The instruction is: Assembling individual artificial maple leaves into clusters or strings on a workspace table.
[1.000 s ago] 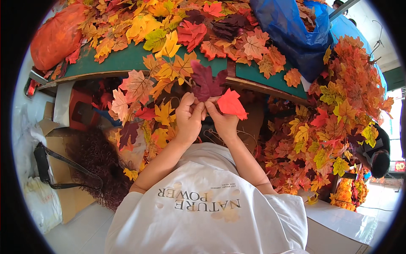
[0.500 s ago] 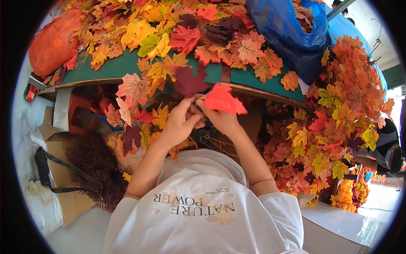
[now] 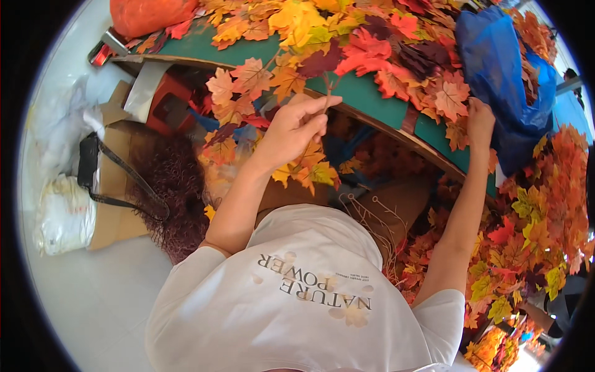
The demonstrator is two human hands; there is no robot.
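My left hand [image 3: 296, 127] is raised in front of the green table [image 3: 372, 99] and pinches the thin stem of a dark maroon fabric leaf [image 3: 319, 62] between thumb and fingers. My right hand [image 3: 480, 119] is stretched out to the right. Its fingers lie on orange fabric leaves [image 3: 455, 102] at the table's near edge, beside a blue plastic bag [image 3: 505, 74]. Whether it grips a leaf does not show. Red, orange and yellow leaves [image 3: 310, 25] cover the tabletop.
An orange bag [image 3: 149, 12] lies at the table's far left. Below the table are flattened cardboard [image 3: 114, 186], a black strapped bag [image 3: 90, 164], white plastic bags [image 3: 62, 214] and a dark red curly bundle [image 3: 173, 186]. Heaps of leaves [image 3: 533, 223] fill the right side.
My hands were together, holding the maroon leaf and a red leaf. They have parted: the right hand moved right to the table's edge without the red leaf, and the left keeps the maroon leaf.
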